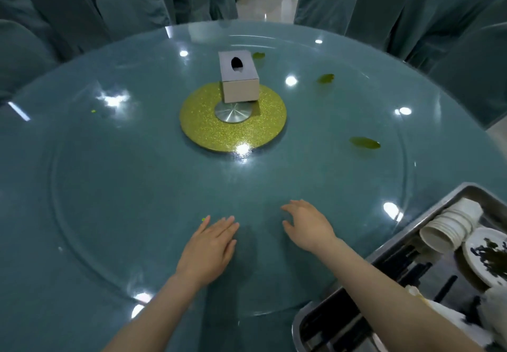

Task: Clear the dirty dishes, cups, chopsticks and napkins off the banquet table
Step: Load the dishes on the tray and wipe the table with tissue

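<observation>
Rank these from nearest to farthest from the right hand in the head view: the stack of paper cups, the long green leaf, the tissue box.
From the right hand:
1. Stack of paper cups, lying in the metal tray to the hand's right.
2. Long green leaf, on the glass ahead and to the right.
3. Tissue box, at the table's centre, ahead and slightly left.

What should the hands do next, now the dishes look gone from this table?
Probably reach the right hand out to the nearest green leaf and drop it in the metal tray. Both hands, the left hand too, are empty over the glass turntable, the stacked cups already lie in the tray, and only leaves and the tissue box remain.
</observation>
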Demonstrator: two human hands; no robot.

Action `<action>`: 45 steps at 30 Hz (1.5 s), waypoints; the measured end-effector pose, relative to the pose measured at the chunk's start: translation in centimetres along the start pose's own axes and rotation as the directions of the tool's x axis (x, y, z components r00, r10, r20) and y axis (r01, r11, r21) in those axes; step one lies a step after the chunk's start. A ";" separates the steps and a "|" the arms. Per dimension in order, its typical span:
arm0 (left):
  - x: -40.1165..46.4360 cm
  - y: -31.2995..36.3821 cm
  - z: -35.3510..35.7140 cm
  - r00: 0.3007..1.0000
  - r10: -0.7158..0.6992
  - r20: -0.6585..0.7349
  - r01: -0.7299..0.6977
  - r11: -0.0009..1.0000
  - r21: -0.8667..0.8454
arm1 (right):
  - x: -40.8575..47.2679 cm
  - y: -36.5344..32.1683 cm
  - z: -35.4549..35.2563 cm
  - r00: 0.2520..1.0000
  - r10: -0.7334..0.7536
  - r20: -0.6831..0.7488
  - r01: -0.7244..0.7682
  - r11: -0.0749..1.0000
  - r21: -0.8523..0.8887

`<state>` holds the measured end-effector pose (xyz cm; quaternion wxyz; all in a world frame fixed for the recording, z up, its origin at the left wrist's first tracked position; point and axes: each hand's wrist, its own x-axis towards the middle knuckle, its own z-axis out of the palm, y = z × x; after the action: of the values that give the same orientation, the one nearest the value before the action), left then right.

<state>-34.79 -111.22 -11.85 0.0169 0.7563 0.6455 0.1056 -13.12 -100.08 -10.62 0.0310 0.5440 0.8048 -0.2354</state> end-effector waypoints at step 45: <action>18.3 -26.2 3.6 0.902 -0.430 -0.042 0.431 0.902 0.035 | 36.3 -10.5 -11.7 0.924 -0.164 -0.346 0.064 0.957 -0.283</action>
<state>-57.02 -88.50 -17.10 0.0124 0.5935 0.7988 0.0978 -34.78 -67.13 -7.76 -0.0602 0.5210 0.8512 -0.0211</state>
